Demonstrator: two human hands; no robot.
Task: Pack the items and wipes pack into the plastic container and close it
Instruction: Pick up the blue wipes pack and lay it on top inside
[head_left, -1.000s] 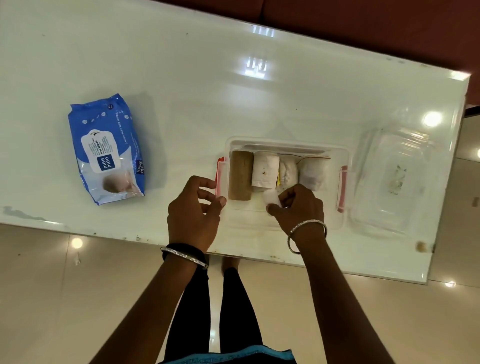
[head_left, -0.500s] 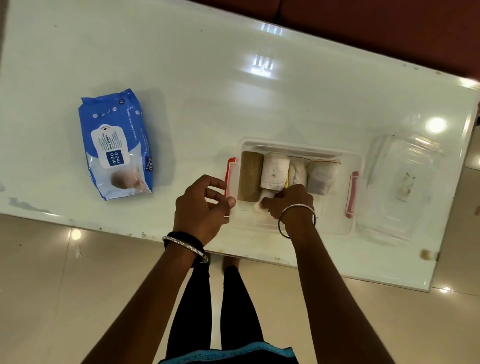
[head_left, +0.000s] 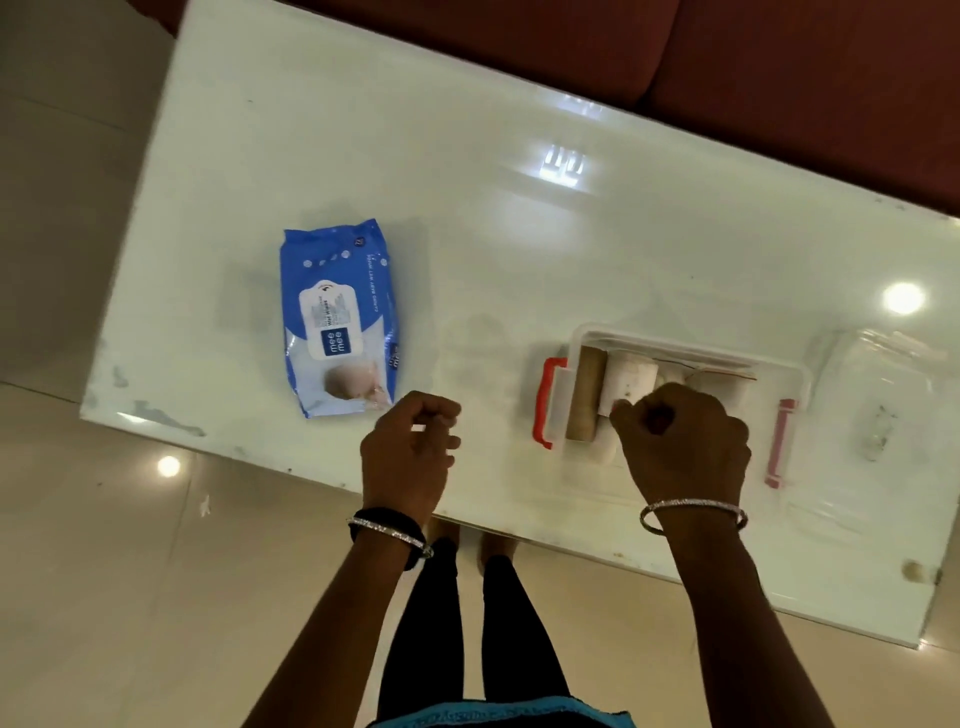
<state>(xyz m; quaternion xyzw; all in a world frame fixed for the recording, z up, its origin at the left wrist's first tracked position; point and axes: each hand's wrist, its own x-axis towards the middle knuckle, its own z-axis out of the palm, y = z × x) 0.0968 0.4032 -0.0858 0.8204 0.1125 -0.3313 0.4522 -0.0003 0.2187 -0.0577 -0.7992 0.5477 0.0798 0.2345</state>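
A clear plastic container (head_left: 587, 332) with red side latches (head_left: 543, 408) sits on the white table. Inside it lie a brown roll (head_left: 586, 397) and white rolls (head_left: 631, 382). My right hand (head_left: 680, 447) is over the container's near half, fingers curled around a small white item that is mostly hidden. My left hand (head_left: 410, 452) hovers over the table's near edge, left of the container, fingers loosely curled and holding nothing. The blue wipes pack (head_left: 337, 322) lies flat just beyond and left of my left hand. The clear lid (head_left: 878, 395) rests to the right of the container.
The white glass table (head_left: 467, 182) has a near edge just under my wrists, with tiled floor below. A dark red sofa (head_left: 779, 78) runs along the far side. Ceiling lights glare on the tabletop.
My left hand has let go of the container's left end and moved left toward the wipes pack. My right hand stays in the container. The view has shifted left.
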